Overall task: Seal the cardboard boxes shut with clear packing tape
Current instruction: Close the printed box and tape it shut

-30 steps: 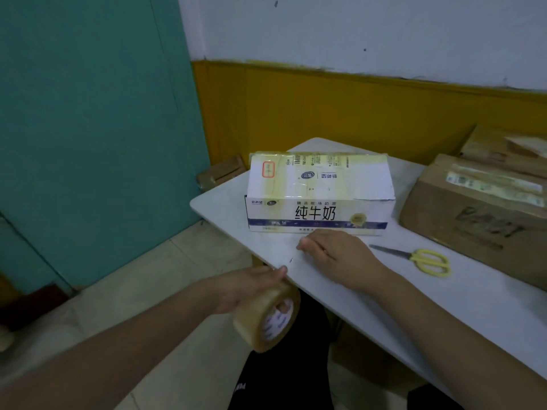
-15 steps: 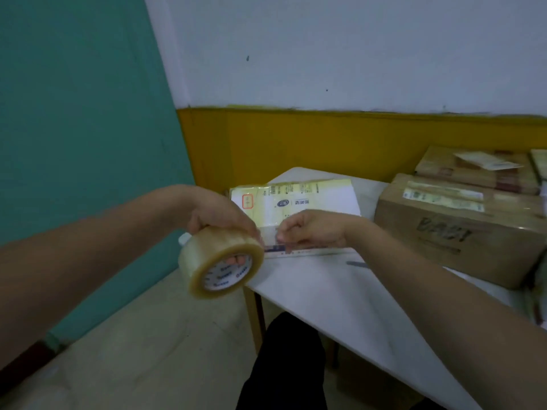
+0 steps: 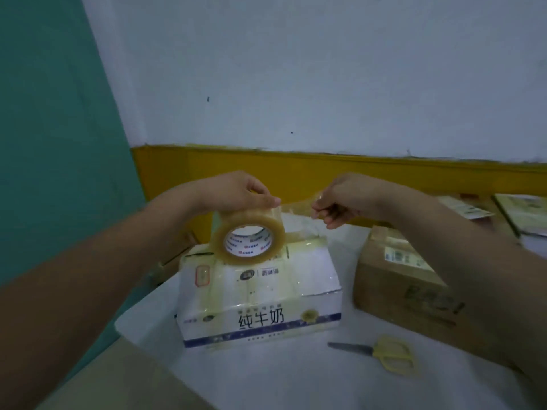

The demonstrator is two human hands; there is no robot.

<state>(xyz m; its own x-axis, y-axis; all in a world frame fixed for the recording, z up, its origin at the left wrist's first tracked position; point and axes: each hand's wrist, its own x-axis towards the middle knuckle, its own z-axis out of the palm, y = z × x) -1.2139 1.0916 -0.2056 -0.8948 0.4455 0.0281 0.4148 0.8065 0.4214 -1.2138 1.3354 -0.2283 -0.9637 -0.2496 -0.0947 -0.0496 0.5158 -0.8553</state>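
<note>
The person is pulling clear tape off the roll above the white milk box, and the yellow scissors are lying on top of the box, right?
Not quite. The yellow-handled scissors lie on the white table beside the white milk box, as the head view shows. The rest is right.

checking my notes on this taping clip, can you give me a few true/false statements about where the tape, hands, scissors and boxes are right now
1. The left hand grips the tape roll above the white milk box. True.
2. The right hand holds the scissors. False: it pinches the free end of the tape strip; the yellow-handled scissors lie on the table.
3. The tape strip stretches between the roll and the right hand. True.
4. The scissors lie on top of the brown cardboard box. False: they lie on the table in front of the brown cardboard box.
5. The white milk box stands to the right of the brown box. False: it stands to its left.
</note>
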